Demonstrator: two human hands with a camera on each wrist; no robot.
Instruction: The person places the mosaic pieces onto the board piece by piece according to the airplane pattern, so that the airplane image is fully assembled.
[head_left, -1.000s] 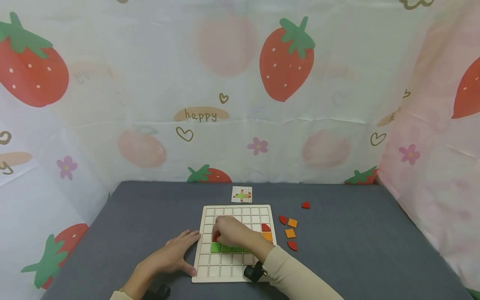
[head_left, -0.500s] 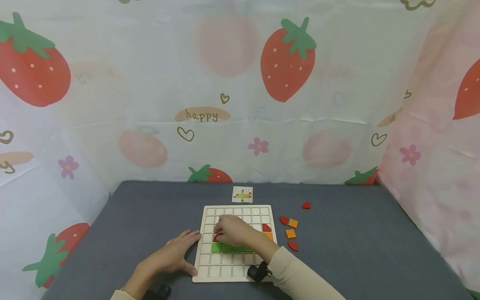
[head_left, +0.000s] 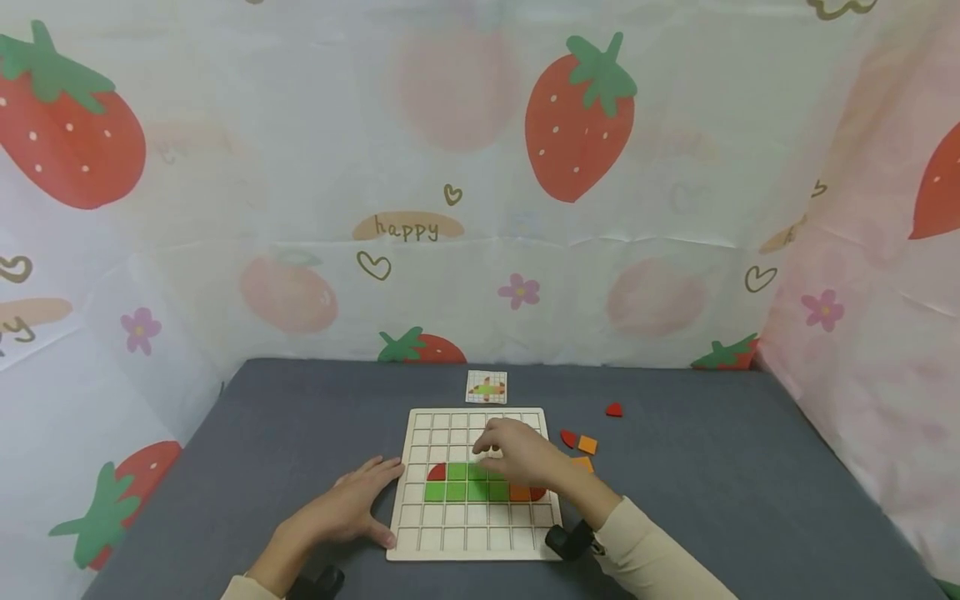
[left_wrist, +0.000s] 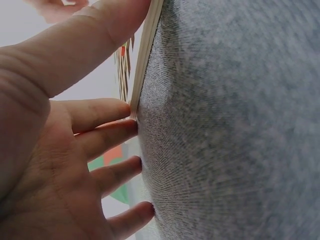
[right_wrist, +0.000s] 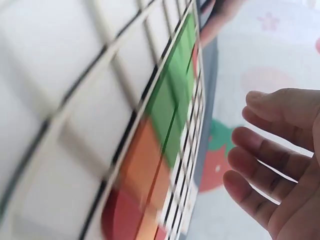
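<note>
A wooden grid board [head_left: 450, 537] lies on the grey table. Two rows of green tiles [head_left: 465, 482] fill its middle, with a red quarter-round piece [head_left: 437, 472] at the upper row's left end. An orange tile [head_left: 519, 493] and a red piece [head_left: 537, 494] close the lower row's right end. My right hand [head_left: 517, 454] hovers over the board's right half, fingers [right_wrist: 270, 165] relaxed and holding nothing. My left hand [head_left: 341, 508] lies flat on the table, fingers [left_wrist: 100, 135] against the board's left edge [left_wrist: 147, 50].
Right of the board lie loose pieces: a red one [head_left: 614, 409], another red one [head_left: 568, 438] and an orange square [head_left: 587, 445]. A small pattern card [head_left: 486, 387] sits behind the board. Strawberry-print sheets wall the table on three sides.
My right hand let go of the red quarter-round piece at the left of the green tiles and moved right across the board. The left hand stayed put.
</note>
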